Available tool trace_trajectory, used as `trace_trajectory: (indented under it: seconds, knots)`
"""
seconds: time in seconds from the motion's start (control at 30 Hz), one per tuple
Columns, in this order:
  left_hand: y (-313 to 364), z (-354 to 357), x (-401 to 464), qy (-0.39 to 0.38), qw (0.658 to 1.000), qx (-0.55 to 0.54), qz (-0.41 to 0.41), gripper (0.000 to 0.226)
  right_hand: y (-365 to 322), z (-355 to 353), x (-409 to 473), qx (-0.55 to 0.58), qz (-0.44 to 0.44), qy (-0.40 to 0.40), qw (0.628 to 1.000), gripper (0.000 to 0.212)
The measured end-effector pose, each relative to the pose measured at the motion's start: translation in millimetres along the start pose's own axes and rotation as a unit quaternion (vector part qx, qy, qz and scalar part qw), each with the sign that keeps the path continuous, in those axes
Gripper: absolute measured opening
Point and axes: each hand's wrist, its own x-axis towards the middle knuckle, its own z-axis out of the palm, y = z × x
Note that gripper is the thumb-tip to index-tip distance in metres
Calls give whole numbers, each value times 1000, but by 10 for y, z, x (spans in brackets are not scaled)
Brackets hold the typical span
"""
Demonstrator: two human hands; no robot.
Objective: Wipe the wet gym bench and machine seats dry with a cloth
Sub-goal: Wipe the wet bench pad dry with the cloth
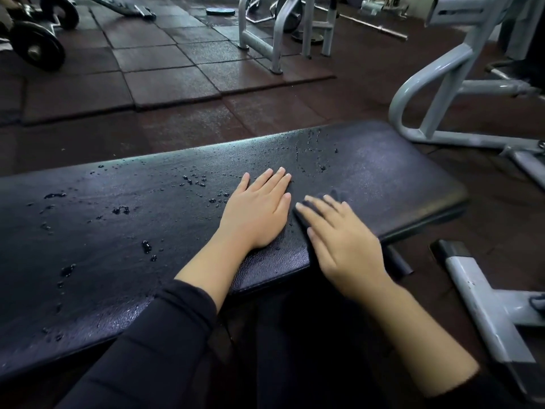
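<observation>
On the wet bench (118, 231), left hand (259, 211) flat, right hand (342, 234) pressing cloth (336, 196)

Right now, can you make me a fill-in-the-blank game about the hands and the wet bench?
1. The left hand lies flat on the black ____.
2. The right hand presses a dark ____ onto the pad.
3. Most water drops sit on the ____ side of the hands.
4. The dumbbell rests on the ____, far left.

Missing words: bench; cloth; left; floor
</observation>
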Motion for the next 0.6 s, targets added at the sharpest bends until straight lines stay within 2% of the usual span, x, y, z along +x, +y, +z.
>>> trace_trajectory:
  seconds: [0.1,0.17,0.3,0.37,0.43,0.5,0.6]
  knots:
    - [-8,-3,-4,3,1000,-5,1,52,134,-101,-272,37,-57,-11,998,41]
    - [-13,-6,-8,-1,1000,-6,0,52,366,-172,-345,45,-61,-22,997,41]
    - [-10,-11,-6,-5,1000,-9,-1,52,697,-210,-166,43,12,-20,999,42]
    - [0,-12,-5,-7,1000,-7,-1,52,662,-176,45,32,63,-21,997,44]
    - [3,-8,-2,-5,1000,-5,-3,52,485,-94,224,18,79,-33,996,49]
    - [0,1,0,-1,1000,-2,-2,52,200,-10,236,6,44,-29,999,53]
    - [-12,5,6,5,1000,-2,-1,52,-37,9,-53,9,-33,-12,999,45]
